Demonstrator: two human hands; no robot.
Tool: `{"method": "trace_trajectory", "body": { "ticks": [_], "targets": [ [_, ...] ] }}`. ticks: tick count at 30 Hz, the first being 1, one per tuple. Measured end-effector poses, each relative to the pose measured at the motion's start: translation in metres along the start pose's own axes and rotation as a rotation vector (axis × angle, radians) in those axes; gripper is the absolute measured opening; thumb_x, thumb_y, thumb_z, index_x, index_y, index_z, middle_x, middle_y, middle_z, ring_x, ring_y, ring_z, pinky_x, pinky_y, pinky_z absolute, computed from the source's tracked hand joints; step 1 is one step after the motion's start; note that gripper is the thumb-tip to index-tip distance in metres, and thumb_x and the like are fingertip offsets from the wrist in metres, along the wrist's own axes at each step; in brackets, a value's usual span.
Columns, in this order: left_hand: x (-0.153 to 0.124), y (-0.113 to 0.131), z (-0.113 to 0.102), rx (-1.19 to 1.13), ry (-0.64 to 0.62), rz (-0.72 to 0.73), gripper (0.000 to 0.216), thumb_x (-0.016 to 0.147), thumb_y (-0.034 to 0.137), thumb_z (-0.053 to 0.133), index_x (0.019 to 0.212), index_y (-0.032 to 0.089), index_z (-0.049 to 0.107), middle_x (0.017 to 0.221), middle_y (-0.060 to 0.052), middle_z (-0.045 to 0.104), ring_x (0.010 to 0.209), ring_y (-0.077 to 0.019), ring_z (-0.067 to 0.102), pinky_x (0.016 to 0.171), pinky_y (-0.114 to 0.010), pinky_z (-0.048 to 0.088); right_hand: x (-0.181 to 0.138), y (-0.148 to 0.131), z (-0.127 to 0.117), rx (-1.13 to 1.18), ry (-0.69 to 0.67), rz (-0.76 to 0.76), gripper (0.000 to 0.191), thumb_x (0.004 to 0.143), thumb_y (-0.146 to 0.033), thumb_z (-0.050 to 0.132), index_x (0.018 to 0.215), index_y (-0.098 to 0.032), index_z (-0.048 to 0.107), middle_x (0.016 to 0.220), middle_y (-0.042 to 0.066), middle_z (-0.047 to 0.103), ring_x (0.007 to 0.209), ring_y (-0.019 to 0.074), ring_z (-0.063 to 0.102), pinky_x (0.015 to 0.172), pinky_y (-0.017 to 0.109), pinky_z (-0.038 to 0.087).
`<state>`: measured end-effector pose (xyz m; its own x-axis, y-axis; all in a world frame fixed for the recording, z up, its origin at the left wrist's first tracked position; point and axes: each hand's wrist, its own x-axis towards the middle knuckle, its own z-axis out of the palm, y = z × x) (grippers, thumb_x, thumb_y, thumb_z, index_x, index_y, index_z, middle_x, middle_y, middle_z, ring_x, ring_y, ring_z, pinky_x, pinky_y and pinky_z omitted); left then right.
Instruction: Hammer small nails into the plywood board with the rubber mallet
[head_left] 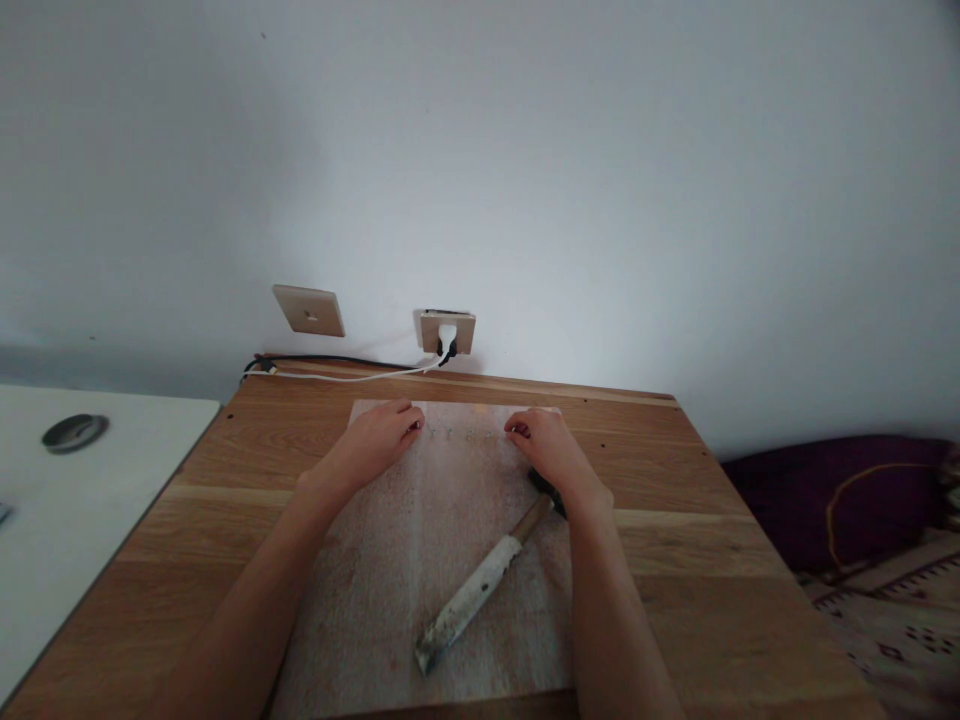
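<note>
A thin wooden board (442,560) lies on the wooden table. Near its far edge several small nails (469,434) stand in a row. At the left end of that row is my left hand (384,437), fingers pinched together over the board. My right hand (546,440) is at the right end, thumb and fingertips closed close to the surface. What either pinch holds, if anything, is too small to make out. A hammer (472,595) rests diagonally on the board, its handle wrapped in worn white material. My right forearm partly hides its dark head.
Behind the wooden table (697,590) rises a white wall with a socket (448,332) and a plate (309,310). White and black cables (345,378) run along the back edge. To the left is a white surface with a round dark object (75,432); to the right, purple fabric (810,490).
</note>
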<state>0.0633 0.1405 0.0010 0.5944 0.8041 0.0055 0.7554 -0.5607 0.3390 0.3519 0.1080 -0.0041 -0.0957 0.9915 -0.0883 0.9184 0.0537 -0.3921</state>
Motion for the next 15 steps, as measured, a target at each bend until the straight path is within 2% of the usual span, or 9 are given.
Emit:
{"method": "trace_trajectory", "body": {
  "ticks": [15],
  "targets": [
    [0.0006, -0.0013, 0.0001, 0.001, -0.027, -0.017, 0.017, 0.097, 0.017, 0.052, 0.095, 0.02, 0.068, 0.102, -0.008, 0.069, 0.097, -0.0247, 0.067, 0.089, -0.036, 0.052, -0.0012, -0.0007, 0.0017, 0.043, 0.017, 0.039, 0.016, 0.091, -0.01, 0.067, 0.101, -0.015, 0.079, 0.1, 0.011, 0.082, 0.096, 0.0195, 0.075, 0.09, 0.026, 0.051]
  ]
}}
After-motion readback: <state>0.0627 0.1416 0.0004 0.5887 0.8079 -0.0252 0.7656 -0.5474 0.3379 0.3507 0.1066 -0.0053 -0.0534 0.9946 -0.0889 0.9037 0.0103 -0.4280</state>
